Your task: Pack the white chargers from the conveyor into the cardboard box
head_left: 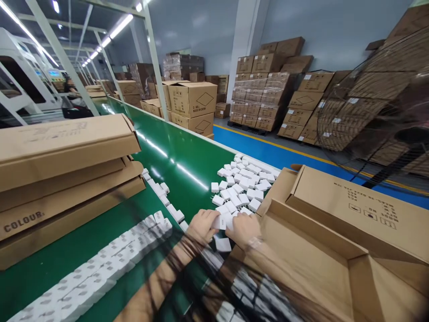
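Observation:
My left hand (202, 225) is closed on a white plug charger (220, 222), its thumb and fingers at the near end of the pile. Close beside it, my right hand (246, 229) is curled around another white charger (229, 221), mostly covered by the fingers. Beyond both hands spreads a loose heap of white chargers (246, 182), some with metal prongs showing. One single charger (223, 244) lies just below the hands. To the left, a long block of chargers (97, 273) stands in tight rows on the green belt (177, 167).
Stacked flat cartons (67, 152) stand at left. An open cardboard box (311, 250) sits right of my right arm, and more chargers (248, 286) lie below, behind blurred dark strands. A fan (385, 107) stands at right. A person (72, 96) is far off at left.

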Tool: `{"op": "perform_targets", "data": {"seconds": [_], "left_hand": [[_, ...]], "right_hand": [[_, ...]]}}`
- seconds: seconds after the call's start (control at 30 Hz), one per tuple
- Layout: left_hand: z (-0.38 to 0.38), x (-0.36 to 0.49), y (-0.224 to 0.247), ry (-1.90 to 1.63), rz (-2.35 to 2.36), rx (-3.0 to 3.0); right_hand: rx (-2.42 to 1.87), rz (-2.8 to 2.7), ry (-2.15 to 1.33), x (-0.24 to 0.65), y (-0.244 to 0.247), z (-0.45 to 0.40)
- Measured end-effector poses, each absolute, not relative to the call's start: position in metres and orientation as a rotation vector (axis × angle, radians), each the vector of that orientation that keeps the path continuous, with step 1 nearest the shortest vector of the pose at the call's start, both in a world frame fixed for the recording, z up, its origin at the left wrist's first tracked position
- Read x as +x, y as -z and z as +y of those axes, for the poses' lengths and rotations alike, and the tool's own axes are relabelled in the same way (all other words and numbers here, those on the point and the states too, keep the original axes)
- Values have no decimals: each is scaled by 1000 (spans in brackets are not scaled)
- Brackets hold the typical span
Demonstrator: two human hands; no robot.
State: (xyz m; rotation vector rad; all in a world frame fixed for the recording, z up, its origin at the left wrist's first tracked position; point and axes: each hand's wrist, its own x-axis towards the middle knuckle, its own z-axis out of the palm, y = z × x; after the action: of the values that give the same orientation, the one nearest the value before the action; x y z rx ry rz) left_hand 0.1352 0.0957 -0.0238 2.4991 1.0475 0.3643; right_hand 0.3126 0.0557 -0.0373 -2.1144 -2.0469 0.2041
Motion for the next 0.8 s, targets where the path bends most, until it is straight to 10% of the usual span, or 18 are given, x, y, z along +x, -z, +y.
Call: {"op": "perform_targets", "data": {"seconds": [0.8], "left_hand": [[18, 146, 19, -991, 204, 1850]], "right_hand": [[-1254, -1686, -655, 362, 71, -81]]}}
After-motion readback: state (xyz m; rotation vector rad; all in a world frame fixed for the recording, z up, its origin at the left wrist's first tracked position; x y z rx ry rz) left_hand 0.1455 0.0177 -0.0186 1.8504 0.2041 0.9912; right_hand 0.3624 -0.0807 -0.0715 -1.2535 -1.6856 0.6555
